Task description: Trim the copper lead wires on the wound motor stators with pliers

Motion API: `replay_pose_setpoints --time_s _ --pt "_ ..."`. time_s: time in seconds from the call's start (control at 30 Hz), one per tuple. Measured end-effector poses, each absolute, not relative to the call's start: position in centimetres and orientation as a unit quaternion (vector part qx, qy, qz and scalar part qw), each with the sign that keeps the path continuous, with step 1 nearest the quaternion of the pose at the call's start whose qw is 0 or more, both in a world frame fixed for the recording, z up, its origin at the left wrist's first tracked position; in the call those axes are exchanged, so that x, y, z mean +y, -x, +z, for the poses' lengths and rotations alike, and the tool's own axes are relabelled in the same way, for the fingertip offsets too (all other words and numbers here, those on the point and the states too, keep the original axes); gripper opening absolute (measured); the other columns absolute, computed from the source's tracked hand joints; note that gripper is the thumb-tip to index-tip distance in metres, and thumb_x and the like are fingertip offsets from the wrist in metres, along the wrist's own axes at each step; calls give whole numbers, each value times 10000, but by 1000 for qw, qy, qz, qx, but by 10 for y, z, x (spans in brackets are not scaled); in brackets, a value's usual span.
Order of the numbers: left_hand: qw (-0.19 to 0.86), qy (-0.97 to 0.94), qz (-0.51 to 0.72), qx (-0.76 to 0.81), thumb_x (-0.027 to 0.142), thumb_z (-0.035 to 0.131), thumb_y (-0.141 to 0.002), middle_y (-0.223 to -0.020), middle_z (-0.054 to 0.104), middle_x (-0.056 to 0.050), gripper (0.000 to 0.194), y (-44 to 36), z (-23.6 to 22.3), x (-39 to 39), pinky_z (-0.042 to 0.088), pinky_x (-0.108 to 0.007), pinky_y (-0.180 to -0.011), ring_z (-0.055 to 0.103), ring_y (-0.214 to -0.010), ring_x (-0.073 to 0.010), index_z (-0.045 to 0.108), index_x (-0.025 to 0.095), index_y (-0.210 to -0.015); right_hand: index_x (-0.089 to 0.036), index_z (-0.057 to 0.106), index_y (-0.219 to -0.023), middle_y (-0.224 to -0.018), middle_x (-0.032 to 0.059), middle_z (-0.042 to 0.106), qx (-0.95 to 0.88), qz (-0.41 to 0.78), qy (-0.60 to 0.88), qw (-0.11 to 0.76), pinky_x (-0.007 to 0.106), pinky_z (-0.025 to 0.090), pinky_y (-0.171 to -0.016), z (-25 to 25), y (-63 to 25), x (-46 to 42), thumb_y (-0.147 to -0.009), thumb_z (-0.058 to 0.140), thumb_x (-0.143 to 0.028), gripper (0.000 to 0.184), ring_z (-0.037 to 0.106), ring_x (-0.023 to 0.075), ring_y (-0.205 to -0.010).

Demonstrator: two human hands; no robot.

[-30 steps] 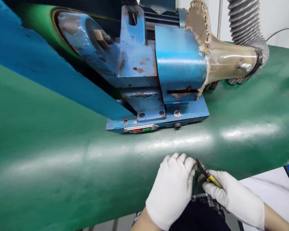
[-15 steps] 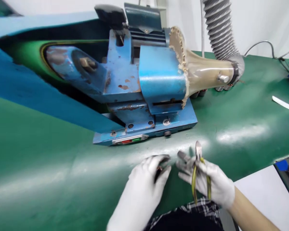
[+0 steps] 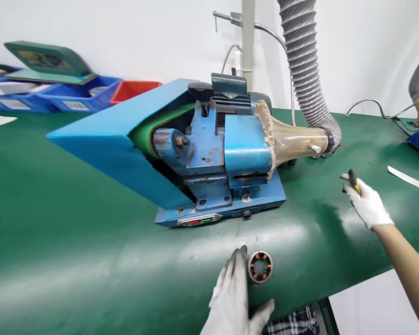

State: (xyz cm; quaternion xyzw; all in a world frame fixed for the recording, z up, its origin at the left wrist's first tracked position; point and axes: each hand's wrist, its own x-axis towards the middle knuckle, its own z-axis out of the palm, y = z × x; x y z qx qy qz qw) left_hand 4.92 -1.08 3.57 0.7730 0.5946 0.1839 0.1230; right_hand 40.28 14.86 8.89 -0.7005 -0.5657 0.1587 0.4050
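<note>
Sitting at the back left of the head view, blue bins (image 3: 97, 102) hold pale items (image 3: 14, 88) too blurred to name; the red bin's (image 3: 124, 96) contents are hidden. On the green bench (image 3: 91, 242), the ring (image 3: 268, 268) shows a pale rim, copper coils around its open centre and a thin wire (image 3: 257, 242). Just beside it, the left hand (image 3: 232, 295) is open, thumb apart; the right hand (image 3: 366, 203) grips pliers (image 3: 353, 179).
</note>
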Motion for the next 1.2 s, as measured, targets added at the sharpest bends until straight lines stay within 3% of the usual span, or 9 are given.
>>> replay_pose_setpoints --time_s 0.2,0.3,0.4,0.5,0.6,0.73,0.87,1.0,1.2 --pt "169 -811 111 548 418 646 -727 -1429 368 -256 706 -27 50 18 394 -588 -980 332 -1310 -429 415 140 -1333 -291 429 -1353 -1078 88 578 -742 104 644 151 339 497 -762 58 -397 83 -860 418 -269 493 615 221 -889" --pt "253 -821 98 502 419 786 -562 -1424 402 -211 826 -39 60 41 319 -600 -1031 316 -1324 -412 479 179 -1291 -262 474 -1316 -1081 133 563 -747 -8 662 61 400 507 -746 39 -402 73 -889 393 -383 450 593 283 -913" --pt "328 -781 166 505 299 828 -515 -1359 493 -166 677 -63 65 46 261 -588 -1066 354 -1305 -384 588 197 -1141 -240 551 -1238 -1093 160 567 -711 -69 699 27 466 505 -717 37 -395 69 -839 469 -521 495 573 341 -906" --pt "489 -646 272 520 147 794 -523 -1171 615 -115 521 -81 63 35 421 -498 -966 547 -1123 -317 596 205 -1001 -216 569 -1212 -1124 162 585 -699 -15 706 116 526 474 -810 51 -364 55 -824 521 -491 478 556 359 -982" --pt "641 -484 348 484 133 727 -588 -927 661 -44 499 -87 61 20 546 -361 -731 653 -798 -207 537 210 -1043 -278 547 -1234 -1233 104 561 -703 207 613 294 443 435 -949 73 -316 32 -819 591 -361 426 521 294 -1130" --pt "667 -473 357 452 189 699 -678 -963 679 -44 457 -77 73 6 543 -371 -791 652 -857 -217 554 250 -1107 -360 544 -1247 -1246 62 554 -704 452 400 374 348 442 -953 104 -260 18 -753 686 -241 527 517 255 -1154" --pt "672 -472 346 454 289 585 -810 -1000 677 -48 325 -63 82 1 488 -418 -907 634 -969 -231 583 274 -1135 -331 719 -981 -864 27 621 -686 518 333 387 277 514 -747 123 -239 31 -723 725 -214 284 633 184 -814" --pt "692 -438 348 456 433 536 -837 -836 692 -68 315 -73 70 2 544 -390 -776 672 -848 -232 637 217 -1043 -263 752 -670 -657 7 635 -599 559 356 450 242 509 -592 124 -228 38 -670 785 -236 43 627 150 -616" --pt "737 -342 359 460 612 342 -863 -631 665 -71 538 -80 65 -5 555 -411 -590 689 -608 -245 653 177 -921 -206 679 -647 -570 -19 590 -298 687 377 545 179 343 -341 120 -229 36 -679 760 -417 228 441 68 -371"
